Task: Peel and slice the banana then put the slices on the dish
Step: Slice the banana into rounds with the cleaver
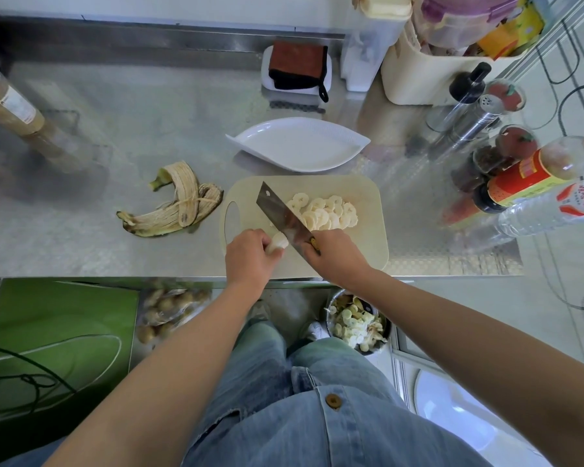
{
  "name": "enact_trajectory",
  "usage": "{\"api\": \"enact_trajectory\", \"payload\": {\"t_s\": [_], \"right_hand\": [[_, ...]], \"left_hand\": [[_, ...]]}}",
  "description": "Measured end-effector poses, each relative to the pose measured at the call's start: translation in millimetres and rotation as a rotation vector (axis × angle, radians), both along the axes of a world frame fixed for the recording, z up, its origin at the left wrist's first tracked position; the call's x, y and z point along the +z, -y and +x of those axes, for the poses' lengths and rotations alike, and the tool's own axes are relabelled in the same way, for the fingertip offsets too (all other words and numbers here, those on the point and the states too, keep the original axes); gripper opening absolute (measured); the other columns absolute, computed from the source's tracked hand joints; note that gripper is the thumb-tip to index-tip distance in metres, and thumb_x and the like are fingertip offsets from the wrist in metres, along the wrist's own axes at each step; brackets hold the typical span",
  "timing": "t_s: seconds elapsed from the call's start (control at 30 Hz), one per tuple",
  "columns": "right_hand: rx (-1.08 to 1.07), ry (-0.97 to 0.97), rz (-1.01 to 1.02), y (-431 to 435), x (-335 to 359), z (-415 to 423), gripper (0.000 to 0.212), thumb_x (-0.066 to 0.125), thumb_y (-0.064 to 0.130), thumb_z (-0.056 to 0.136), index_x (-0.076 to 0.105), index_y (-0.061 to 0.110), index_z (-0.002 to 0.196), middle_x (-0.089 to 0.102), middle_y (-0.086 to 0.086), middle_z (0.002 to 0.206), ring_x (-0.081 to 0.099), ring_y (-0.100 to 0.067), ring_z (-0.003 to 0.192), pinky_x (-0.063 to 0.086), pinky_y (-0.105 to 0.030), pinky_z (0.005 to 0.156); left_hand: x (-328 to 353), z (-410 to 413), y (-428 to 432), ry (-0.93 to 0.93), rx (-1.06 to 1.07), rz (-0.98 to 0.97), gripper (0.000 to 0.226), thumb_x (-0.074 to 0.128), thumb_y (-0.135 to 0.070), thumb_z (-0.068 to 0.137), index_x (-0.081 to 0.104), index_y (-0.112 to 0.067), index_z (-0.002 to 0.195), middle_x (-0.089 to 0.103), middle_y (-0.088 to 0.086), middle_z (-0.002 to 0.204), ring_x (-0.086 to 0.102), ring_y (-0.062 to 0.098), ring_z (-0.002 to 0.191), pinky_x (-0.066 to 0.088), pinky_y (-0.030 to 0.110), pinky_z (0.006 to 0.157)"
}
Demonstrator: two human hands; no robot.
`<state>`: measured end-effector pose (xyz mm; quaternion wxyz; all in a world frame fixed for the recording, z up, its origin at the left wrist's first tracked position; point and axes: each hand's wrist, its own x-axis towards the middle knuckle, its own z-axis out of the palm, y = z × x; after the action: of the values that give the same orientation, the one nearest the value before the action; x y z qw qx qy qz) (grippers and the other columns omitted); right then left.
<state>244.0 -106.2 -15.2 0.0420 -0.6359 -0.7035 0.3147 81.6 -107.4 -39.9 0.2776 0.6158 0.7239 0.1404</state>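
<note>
Nearest to the person, at the 6 o'clock edge of the cutting board (pixel 364 244), both hands work close together. The left hand (pixel 250 256) has its fingers curled around the last short piece of the banana (pixel 280 245). Only the cut end shows past the fingertips, and I think the hold is so close because there is little fruit to hold. The right hand (pixel 331 254) is closed around the handle of the cleaver (pixel 284 215); only a small part of the handle is seen. The blade runs from this hand towards 11 o'clock and stands right at the cut face of the piece. I cannot tell if it is already in the fruit. The left fingertips are very near to the blade, which seems a risk.

Beyond the blade, from the centre of the board towards 2 o'clock, the slices (pixel 324 212) lie in an overlapping heap. They are on the side away from the holding hand, so they do not block the cutting.

At 9 o'clock from the board, the empty peel (pixel 179 203) lies apart on the steel counter (pixel 81 244), out of the way. At 12 o'clock, just past the board, the white leaf-shaped dish (pixel 297 144) holds no slices yet. It probably stands there so that the transfer is short. The slicing looks almost finished
</note>
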Motion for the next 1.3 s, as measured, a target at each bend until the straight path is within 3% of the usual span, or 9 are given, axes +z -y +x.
{"api": "enact_trajectory", "payload": {"t_s": [0.13, 0.3, 0.43, 0.5, 0.63, 0.77, 0.9, 1.03, 1.3], "right_hand": [[-0.001, 0.041, -0.063, 6.9, -11.9, -2.2, 0.038, 0.045, 0.023, 0.095, 0.038, 0.014, 0.059, 0.037, -0.001, 0.054, 0.039, -0.02, 0.051, 0.03, -0.031, 0.053], [0.009, 0.035, -0.05, 6.4, -12.4, -1.1, 0.042, 0.045, 0.024, 0.096, 0.033, 0.018, 0.056, 0.035, 0.002, 0.053, 0.033, -0.013, 0.047, 0.024, -0.03, 0.048], [0.006, 0.062, -0.048, -0.6, -10.1, 3.7, 0.035, 0.043, 0.025, 0.096, 0.043, 0.013, 0.063, 0.039, 0.0, 0.055, 0.041, -0.021, 0.054, 0.029, -0.03, 0.05], [-0.022, 0.086, -0.039, -3.3, -9.0, 10.1, 0.037, 0.042, 0.024, 0.097, 0.036, 0.018, 0.06, 0.04, -0.001, 0.056, 0.042, -0.023, 0.055, 0.026, -0.029, 0.047], [-0.091, 0.122, -0.028, -8.5, -5.4, 26.5, 0.028, 0.042, 0.026, 0.097, 0.046, 0.013, 0.072, 0.046, -0.004, 0.063, 0.048, -0.027, 0.06, 0.032, -0.029, 0.053], [-0.13, 0.121, 0.0, -11.6, -3.0, 38.2, 0.028, 0.043, 0.025, 0.097, 0.047, 0.013, 0.072, 0.046, -0.005, 0.062, 0.047, -0.026, 0.059, 0.032, -0.029, 0.053], [-0.075, 0.073, -0.004, -10.0, -2.1, 37.6, 0.039, 0.045, 0.025, 0.096, 0.037, 0.02, 0.058, 0.04, 0.001, 0.054, 0.039, -0.017, 0.049, 0.026, -0.028, 0.046], [-0.081, 0.086, -0.033, -10.6, -5.4, 39.1, 0.031, 0.045, 0.026, 0.097, 0.047, 0.013, 0.069, 0.043, -0.001, 0.056, 0.042, -0.019, 0.053, 0.026, -0.028, 0.047], [-0.087, 0.069, -0.073, -8.0, -7.3, 39.5, 0.03, 0.046, 0.021, 0.095, 0.046, 0.009, 0.068, 0.041, -0.002, 0.054, 0.042, -0.023, 0.053, 0.026, -0.027, 0.045]], "left_hand": [[0.2, 0.2, 0.6, 0.004, 0.009, -0.002, 0.023, 0.076, -0.034, 0.077, 0.07, -0.013, 0.084, 0.068, 0.001, 0.08, 0.058, 0.015, 0.068, 0.037, 0.024, 0.06], [-0.4, -0.1, -0.1, 0.004, 0.008, 0.0, 0.022, 0.074, -0.035, 0.078, 0.069, -0.014, 0.084, 0.068, 0.0, 0.08, 0.056, 0.015, 0.068, 0.036, 0.025, 0.06], [-0.8, 1.3, 0.3, -0.025, 0.006, 0.013, 0.024, 0.073, -0.035, 0.079, 0.067, -0.014, 0.089, 0.066, 0.0, 0.084, 0.054, 0.013, 0.071, 0.036, 0.025, 0.062], [-1.6, 1.8, -0.2, -0.039, 0.002, 0.015, 0.024, 0.073, -0.034, 0.079, 0.066, -0.014, 0.09, 0.065, 0.0, 0.085, 0.054, 0.013, 0.072, 0.038, 0.026, 0.063], [-2.8, 5.7, -4.2, -0.041, -0.031, 0.015, 0.024, 0.072, -0.035, 0.079, 0.064, -0.015, 0.088, 0.064, 0.0, 0.085, 0.06, 0.018, 0.076, 0.048, 0.03, 0.066], [-2.5, 13.7, -9.6, -0.049, -0.06, 0.02, 0.023, 0.07, -0.036, 0.08, 0.063, -0.016, 0.089, 0.063, -0.001, 0.084, 0.059, 0.018, 0.074, 0.042, 0.028, 0.061], [-2.4, 15.2, -11.4, -0.057, -0.084, 0.011, 0.023, 0.068, -0.036, 0.082, 0.06, -0.018, 0.093, 0.062, 0.0, 0.089, 0.058, 0.018, 0.076, 0.047, 0.03, 0.063], [-4.6, 12.5, -11.6, -0.089, -0.135, -0.018, 0.028, 0.063, -0.038, 0.085, 0.056, -0.015, 0.1, 0.057, 0.003, 0.094, 0.056, 0.021, 0.078, 0.044, 0.031, 0.064], [-9.2, 2.0, -4.8, -0.114, -0.201, -0.071, 0.032, 0.056, -0.037, 0.088, 0.05, -0.009, 0.103, 0.055, 0.009, 0.092, 0.051, 0.022, 0.076, 0.036, 0.029, 0.064]]}}
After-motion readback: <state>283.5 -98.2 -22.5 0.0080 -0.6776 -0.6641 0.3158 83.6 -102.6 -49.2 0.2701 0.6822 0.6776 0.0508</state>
